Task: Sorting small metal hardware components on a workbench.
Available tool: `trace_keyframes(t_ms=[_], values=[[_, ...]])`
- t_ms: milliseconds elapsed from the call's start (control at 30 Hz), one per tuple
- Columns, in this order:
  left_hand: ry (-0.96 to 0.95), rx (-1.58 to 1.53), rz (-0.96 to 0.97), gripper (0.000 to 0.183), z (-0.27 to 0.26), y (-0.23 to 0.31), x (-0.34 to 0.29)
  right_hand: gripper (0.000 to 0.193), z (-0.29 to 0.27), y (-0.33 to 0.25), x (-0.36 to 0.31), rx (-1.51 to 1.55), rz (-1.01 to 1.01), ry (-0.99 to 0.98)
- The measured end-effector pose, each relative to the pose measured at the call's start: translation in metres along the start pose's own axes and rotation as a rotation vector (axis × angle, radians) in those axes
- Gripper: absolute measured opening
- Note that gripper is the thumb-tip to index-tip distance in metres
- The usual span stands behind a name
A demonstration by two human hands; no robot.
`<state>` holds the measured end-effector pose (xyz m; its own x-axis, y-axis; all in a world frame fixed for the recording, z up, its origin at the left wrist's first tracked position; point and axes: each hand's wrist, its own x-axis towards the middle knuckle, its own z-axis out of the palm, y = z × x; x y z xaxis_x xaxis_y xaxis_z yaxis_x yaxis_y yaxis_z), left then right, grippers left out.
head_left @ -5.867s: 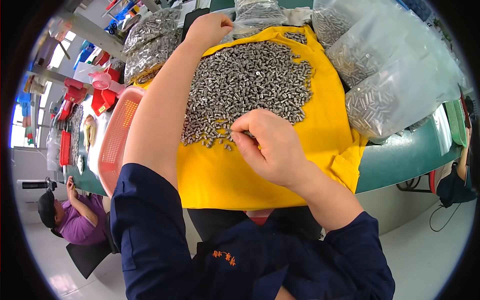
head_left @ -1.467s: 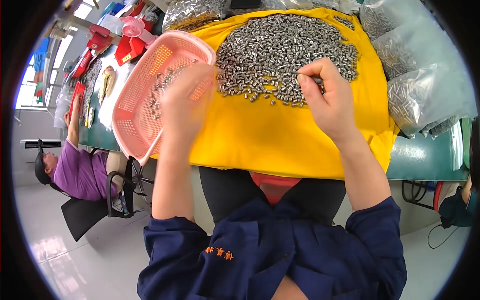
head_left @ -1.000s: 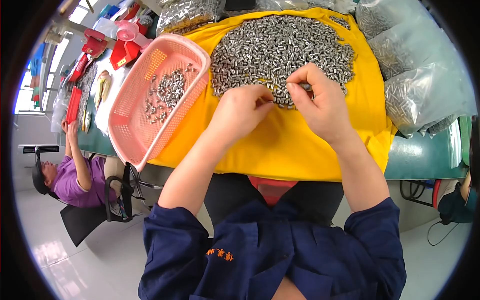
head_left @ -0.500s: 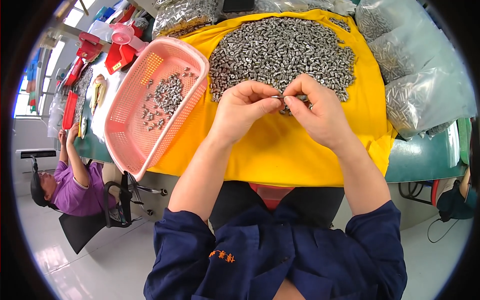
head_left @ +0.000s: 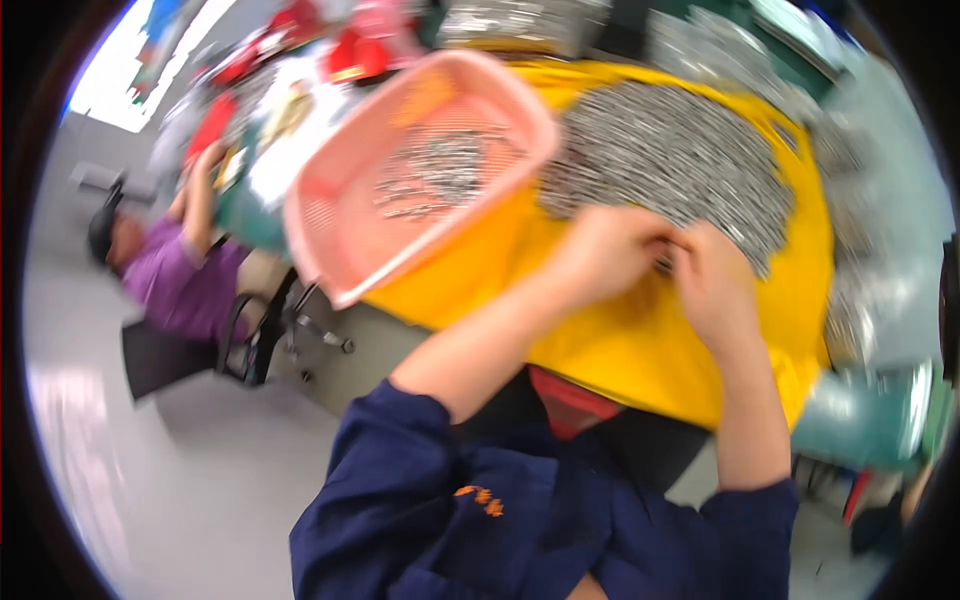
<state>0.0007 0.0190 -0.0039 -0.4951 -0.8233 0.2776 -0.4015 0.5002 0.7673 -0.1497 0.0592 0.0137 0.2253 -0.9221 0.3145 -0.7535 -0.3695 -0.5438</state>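
Note:
My left hand (head_left: pixel 615 255) and my right hand (head_left: pixel 715 285) meet over the near edge of a heap of small metal cylinders (head_left: pixel 680 160). Thumbs and fingers of both are closed in a pinch, fingertips together. The small metal part between them, plain half a second ago, is now lost in motion blur and behind the fingers. Beneath lies a yellow cloth (head_left: pixel 610 340) spread on the table. To the left, a pink plastic basket (head_left: pixel 430 252) stands partly on the cloth, with a loose cluster of metal parts (head_left: pixel 450 165) inside.
Clear plastic bags of metal parts (head_left: pixel 850 240) line the right side; another bulging bag (head_left: pixel 520 25) lies at the back. Red bins (head_left: pixel 360 55) sit at the back left. A person in purple (head_left: pixel 190 280) sits at the left, hands on the bench there.
The whole view has swung, so table, basket and heap appear shifted right and lower, and smeared. My hands stay pinched together by the heap's near edge.

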Motion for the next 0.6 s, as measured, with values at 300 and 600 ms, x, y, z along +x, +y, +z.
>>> trace_keyframes(t_ms=[300, 600], values=[[0.161, -0.312, 0.012, 0.012, -0.014, -0.008, -0.002, 0.002, -0.009, -0.006, -0.002, 0.172, 0.053, 0.152], [-0.042, -0.964, -0.266, 0.015, -0.009, -0.007, 0.002, 0.002, -0.004, 0.003, -0.001, 0.400, 0.111, 0.154]])
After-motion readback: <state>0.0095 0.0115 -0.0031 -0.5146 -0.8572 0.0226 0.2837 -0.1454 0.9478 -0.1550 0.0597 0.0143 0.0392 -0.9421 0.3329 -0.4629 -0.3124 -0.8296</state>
